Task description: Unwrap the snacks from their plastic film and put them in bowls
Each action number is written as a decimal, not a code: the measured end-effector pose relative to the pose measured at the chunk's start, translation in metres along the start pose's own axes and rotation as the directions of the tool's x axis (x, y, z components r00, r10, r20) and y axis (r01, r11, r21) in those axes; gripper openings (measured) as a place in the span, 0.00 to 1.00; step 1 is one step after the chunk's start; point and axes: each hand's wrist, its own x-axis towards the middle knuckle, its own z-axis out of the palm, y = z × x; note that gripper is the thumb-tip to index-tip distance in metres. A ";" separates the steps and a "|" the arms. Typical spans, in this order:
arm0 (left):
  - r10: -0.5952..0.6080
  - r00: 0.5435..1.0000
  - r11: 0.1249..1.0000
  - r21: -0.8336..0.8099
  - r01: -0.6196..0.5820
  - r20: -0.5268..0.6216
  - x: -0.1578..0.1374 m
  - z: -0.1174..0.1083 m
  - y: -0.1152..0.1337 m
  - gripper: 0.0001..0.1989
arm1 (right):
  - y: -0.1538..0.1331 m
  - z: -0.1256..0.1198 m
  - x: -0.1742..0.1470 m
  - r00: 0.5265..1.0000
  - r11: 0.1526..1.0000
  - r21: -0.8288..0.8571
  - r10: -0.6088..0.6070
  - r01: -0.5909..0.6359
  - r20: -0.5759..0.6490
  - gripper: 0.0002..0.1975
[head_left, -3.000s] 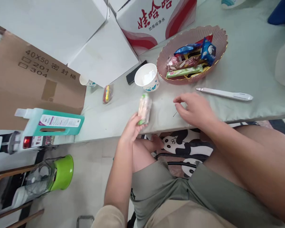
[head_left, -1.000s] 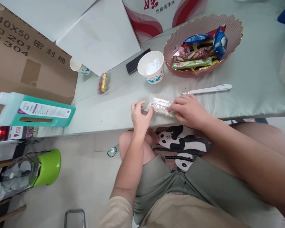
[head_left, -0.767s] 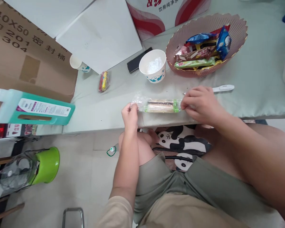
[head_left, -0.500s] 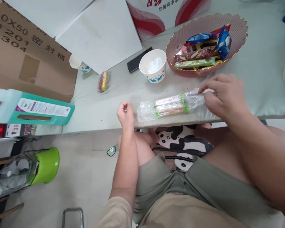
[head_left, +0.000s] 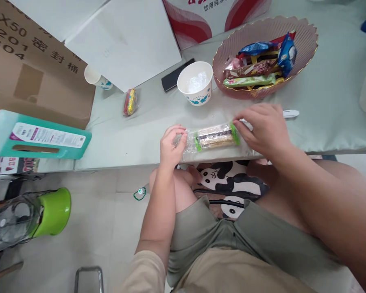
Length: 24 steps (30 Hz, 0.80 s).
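A clear plastic bag [head_left: 190,142] lies near the table's front edge, with green-ended wrapped snack bars [head_left: 217,136] inside. At its left end is my left hand [head_left: 172,147], fingers curled and thumb bent around the crinkled plastic. My right hand [head_left: 264,128] pinches the bag's right end beside the green edge; its fingertips partly cover that end. Just past the right knuckles, a white pen-like object [head_left: 291,114] sticks out. Behind the bag stands a white paper bowl [head_left: 195,84] with clear plastic in it.
A pink fluted bowl [head_left: 308,44] of wrapped snacks stands at the back. Further left are a black flat object [head_left: 177,76], a small red-and-yellow packet [head_left: 130,102], a tipped paper cup [head_left: 93,75], a teal jug [head_left: 45,136] and a cardboard box [head_left: 57,91].
My left hand has moved right onto the bag's left end. My right hand has shifted left along the bag, uncovering the white pen-like object.
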 end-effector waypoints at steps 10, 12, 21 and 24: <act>0.013 0.993 1.000 0.029 -0.010 -0.117 0.088 0.009 0.002 0.15 | -0.043 0.000 0.030 0.995 0.995 -0.011 -0.100 0.100 0.005 0.20; 0.008 0.992 1.000 0.021 -0.006 -0.126 0.093 0.013 -0.003 0.17 | -0.047 0.014 0.031 0.976 0.983 0.024 -0.186 0.184 0.112 0.18; 0.026 0.970 1.000 0.007 -0.025 -0.241 0.091 0.021 -0.008 0.24 | -0.053 0.018 0.042 0.968 0.986 -0.161 0.005 0.037 0.251 0.13; -0.019 0.965 0.999 -0.031 0.011 -0.260 0.093 0.019 -0.007 0.24 | -0.057 0.017 0.038 0.958 0.975 -0.191 -0.057 0.115 0.282 0.16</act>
